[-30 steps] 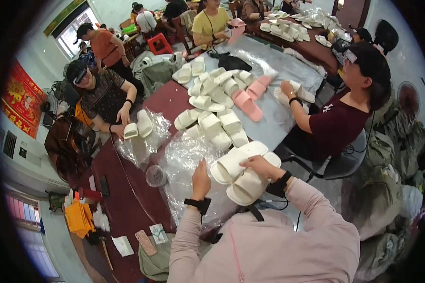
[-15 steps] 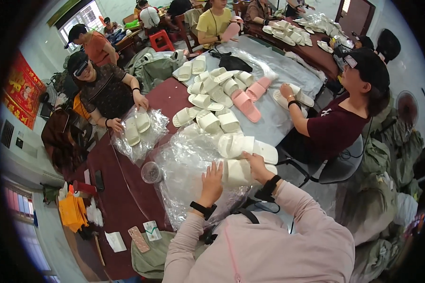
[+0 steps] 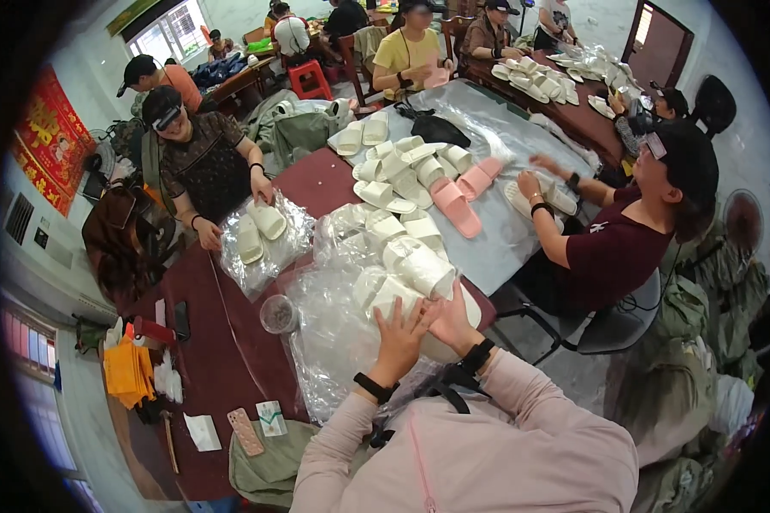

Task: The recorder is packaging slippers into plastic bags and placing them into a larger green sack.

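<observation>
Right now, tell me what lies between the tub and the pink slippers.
Between the tub and the pink slippers, the head view shows clear plastic, then white slippers.

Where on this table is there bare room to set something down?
Most room: dark red tabletop between the black slab, clear tub and pink phone. A smaller, nearly bare strip lies between the co-worker's slipper pair and the pile of white slippers. Crowded: around the left hand and right hand, with near slippers and clear plastic.
</observation>
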A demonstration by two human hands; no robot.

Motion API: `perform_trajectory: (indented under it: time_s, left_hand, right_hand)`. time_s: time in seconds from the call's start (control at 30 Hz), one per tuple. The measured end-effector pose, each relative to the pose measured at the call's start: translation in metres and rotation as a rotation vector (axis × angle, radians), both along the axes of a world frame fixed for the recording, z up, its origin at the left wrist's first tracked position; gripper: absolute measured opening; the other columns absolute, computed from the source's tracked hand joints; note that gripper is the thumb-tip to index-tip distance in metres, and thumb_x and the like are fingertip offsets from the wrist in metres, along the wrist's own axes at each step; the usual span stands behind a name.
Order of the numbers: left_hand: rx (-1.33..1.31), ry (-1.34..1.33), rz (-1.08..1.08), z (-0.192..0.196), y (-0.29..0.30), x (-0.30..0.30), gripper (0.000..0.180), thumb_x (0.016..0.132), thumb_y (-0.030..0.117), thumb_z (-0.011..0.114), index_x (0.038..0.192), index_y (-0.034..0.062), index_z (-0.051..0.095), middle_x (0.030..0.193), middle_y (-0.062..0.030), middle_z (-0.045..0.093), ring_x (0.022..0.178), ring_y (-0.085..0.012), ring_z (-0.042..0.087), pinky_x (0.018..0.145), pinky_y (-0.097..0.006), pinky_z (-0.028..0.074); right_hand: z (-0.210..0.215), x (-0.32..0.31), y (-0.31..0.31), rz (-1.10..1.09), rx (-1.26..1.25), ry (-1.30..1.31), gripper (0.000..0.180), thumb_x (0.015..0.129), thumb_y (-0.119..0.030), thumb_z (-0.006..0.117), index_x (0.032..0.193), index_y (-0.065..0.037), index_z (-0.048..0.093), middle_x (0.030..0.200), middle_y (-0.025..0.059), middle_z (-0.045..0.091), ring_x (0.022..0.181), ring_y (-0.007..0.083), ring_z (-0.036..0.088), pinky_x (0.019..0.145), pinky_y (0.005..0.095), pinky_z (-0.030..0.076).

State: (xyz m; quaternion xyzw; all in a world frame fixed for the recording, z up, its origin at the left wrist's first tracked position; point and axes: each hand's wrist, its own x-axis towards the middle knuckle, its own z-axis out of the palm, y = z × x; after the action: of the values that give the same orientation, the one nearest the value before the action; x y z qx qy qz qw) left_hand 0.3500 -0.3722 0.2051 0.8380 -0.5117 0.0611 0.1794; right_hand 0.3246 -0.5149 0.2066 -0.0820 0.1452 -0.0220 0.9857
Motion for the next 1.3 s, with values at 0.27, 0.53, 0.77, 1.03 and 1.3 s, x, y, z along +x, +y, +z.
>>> perform_trajectory:
  time_s: [0.27,0.53,0.77,1.03,1.3]
  left_hand:
    - [-0.189,0.160,-0.028,-0.004,0.011,-0.005,0.056,0.081,0.003,0.044,0.134,0.0142,0.030,0.140,-0.0130,0.024,0.129,-0.0423,0.014,0.099,-0.061,0.004]
    - [-0.900,0.881,0.325,-0.022,0.023,0.011,0.076,0.081,0.003,0.055,0.139,0.0037,0.005,0.136,-0.0235,0.025,0.126,-0.0295,0.029,0.099,-0.037,0.029]
    - [-1.020,1.152,0.431,-0.030,0.030,0.016,0.048,0.084,-0.001,0.047,0.125,-0.0001,0.023,0.119,-0.0134,0.045,0.105,-0.0195,0.048,0.087,-0.028,0.040]
    - [-1.118,1.540,0.247,-0.035,0.045,0.025,0.026,0.087,0.012,0.051,0.109,-0.0007,0.047,0.106,-0.0072,0.055,0.097,-0.0141,0.052,0.080,-0.027,0.043]
    - [-0.772,0.992,0.161,-0.066,0.086,0.013,0.029,0.085,0.013,0.052,0.112,0.0030,0.051,0.110,-0.0082,0.055,0.096,-0.0164,0.054,0.081,-0.031,0.046]
  right_hand:
    - [-0.012,0.014,-0.010,0.082,0.256,-0.399,0.050,0.084,-0.047,0.045,0.111,-0.005,0.044,0.112,0.0127,0.048,0.111,0.0276,0.043,0.097,0.0430,0.031]
    - [-0.002,0.027,0.002,0.145,0.301,-0.371,0.040,0.091,-0.032,0.035,0.118,-0.003,0.042,0.123,0.0130,0.046,0.118,0.0269,0.041,0.099,0.0440,0.030]
    - [0.013,0.033,0.020,0.133,0.126,-0.152,0.040,0.093,-0.030,0.031,0.123,-0.004,0.037,0.125,0.0122,0.045,0.113,0.0261,0.046,0.096,0.0407,0.036]
    - [0.016,0.037,0.044,0.142,0.218,-0.070,0.047,0.089,-0.031,0.036,0.128,-0.005,0.031,0.130,0.0131,0.039,0.121,0.0307,0.036,0.100,0.0506,0.026]
    - [0.009,0.033,0.070,0.152,0.310,0.198,0.053,0.085,-0.027,0.041,0.129,-0.001,0.027,0.128,0.0168,0.037,0.121,0.0348,0.034,0.102,0.0524,0.024]
